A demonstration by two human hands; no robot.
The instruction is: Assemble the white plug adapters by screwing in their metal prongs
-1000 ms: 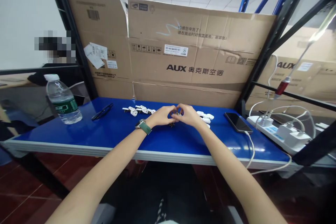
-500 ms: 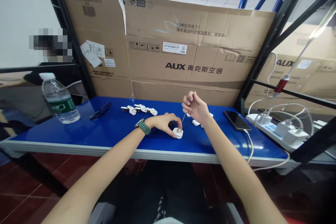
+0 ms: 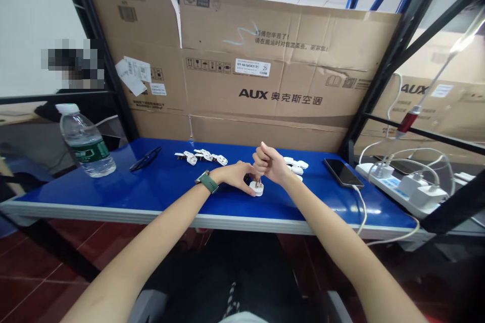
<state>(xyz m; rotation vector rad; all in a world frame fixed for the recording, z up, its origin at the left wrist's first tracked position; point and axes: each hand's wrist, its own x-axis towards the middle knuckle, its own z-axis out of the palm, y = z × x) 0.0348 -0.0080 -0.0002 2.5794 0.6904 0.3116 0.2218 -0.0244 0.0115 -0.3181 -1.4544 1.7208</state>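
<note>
Small white plug [image 3: 258, 189], rounded body, lay flat on the blue surface [image 3: 170, 186] near its middle, prongs pointing up, thin screwdriver [image 3: 258, 180] stood upright with its tip on the plug's top, two white plug piles beyond.

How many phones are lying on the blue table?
1. A dark phone lies flat on the blue table, to the right of the right hand, with a white cable at its near end. Others may be hidden behind the frame.
</note>
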